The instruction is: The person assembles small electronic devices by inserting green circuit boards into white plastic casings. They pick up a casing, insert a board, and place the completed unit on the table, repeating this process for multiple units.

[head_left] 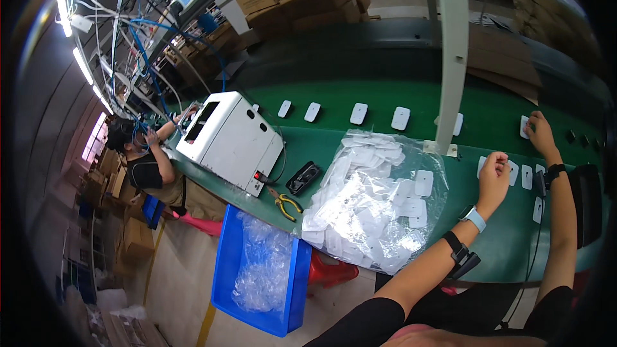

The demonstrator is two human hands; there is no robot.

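Observation:
My left hand (493, 177) hovers over the green bench top with its fingers curled on a small white flat piece (512, 172) at its tip. My right hand (538, 132) reaches farther out and rests its fingers on another white piece (525, 126) on the green conveyor belt (385, 99). Several more white pieces (537, 209) lie in a loose row between my two arms. A big clear plastic bag (373, 202) full of the same white pieces lies left of my left forearm.
A row of white pieces (358, 114) rides the belt. A white machine box (231, 141), a black tool (303, 178) and yellow-handled pliers (286, 203) sit at left. Below stands a blue bin (225, 276) holding plastic bags. Another person (144, 164) works at far left. A white post (452, 58) rises ahead.

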